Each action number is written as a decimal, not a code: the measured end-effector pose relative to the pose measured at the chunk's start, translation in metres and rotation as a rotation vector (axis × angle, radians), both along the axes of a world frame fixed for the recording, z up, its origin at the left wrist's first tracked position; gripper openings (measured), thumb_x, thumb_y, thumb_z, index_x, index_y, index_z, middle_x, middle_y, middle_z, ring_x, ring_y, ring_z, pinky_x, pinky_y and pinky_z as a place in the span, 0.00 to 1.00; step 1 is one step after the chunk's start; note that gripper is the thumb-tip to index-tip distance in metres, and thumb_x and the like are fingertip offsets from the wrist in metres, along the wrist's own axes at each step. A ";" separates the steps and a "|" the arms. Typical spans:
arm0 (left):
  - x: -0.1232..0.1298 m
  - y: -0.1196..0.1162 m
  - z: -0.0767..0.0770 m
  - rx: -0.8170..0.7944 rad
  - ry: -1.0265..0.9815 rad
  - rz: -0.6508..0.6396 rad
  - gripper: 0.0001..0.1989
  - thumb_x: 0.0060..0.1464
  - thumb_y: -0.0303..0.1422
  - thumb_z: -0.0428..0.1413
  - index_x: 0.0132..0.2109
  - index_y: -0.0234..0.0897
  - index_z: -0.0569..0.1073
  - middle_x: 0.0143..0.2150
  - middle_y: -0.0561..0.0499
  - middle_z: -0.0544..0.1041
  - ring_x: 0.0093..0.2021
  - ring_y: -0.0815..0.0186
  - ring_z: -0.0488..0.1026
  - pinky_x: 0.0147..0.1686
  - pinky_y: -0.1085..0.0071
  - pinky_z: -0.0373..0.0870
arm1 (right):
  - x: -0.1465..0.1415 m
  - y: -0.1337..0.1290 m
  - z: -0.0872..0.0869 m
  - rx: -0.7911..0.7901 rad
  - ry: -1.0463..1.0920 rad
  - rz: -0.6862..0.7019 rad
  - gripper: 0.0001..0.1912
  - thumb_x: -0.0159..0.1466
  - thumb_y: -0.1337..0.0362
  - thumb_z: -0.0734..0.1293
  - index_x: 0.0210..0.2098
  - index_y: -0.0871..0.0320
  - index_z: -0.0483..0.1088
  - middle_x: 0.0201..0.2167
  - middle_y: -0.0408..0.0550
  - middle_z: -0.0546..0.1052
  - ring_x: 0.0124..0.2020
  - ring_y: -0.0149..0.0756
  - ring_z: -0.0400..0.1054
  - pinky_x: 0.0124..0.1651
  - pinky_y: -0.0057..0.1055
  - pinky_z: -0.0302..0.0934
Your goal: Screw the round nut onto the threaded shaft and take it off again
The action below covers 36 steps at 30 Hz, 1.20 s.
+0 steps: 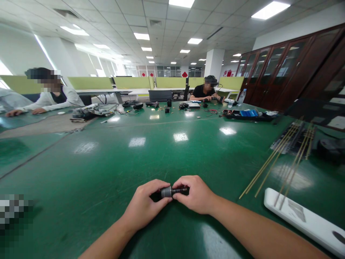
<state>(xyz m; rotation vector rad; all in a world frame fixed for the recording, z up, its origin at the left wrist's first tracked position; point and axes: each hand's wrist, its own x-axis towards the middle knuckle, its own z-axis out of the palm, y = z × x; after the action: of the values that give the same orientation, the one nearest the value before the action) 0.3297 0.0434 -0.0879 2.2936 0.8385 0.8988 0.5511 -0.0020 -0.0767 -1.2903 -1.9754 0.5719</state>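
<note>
A small metal cylinder [166, 191] with a dark threaded shaft [181, 190] lies horizontally between my hands, near the front of the green table [151, 158]. My left hand [144, 205] grips the grey cylinder between thumb and fingers. From the other side, my right hand [195, 194] pinches the shaft, its thumb and index finger close to the cylinder's end. The fingertips of both hands almost meet. Parts of the shaft and the cylinder's left end are hidden by the fingers.
Thin brass-coloured rods [269, 162] and a white elongated case [304, 219] lie at the right. A black tray [242, 116] with blue packets, a bottle [242, 97] and small dark parts stand at the far side. Two people sit at the table, far left and far centre-right.
</note>
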 end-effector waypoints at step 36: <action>-0.002 -0.004 -0.002 0.059 -0.009 -0.002 0.15 0.56 0.31 0.62 0.51 0.47 0.75 0.47 0.52 0.77 0.47 0.64 0.74 0.50 0.68 0.71 | 0.003 0.000 0.004 -0.025 0.009 -0.005 0.06 0.58 0.64 0.71 0.35 0.55 0.78 0.30 0.42 0.79 0.31 0.31 0.70 0.35 0.27 0.58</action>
<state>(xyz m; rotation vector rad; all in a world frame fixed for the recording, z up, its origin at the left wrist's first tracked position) 0.3277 0.0397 -0.0901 2.3392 0.8154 0.9440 0.5537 -0.0015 -0.0732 -1.3055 -1.9624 0.6007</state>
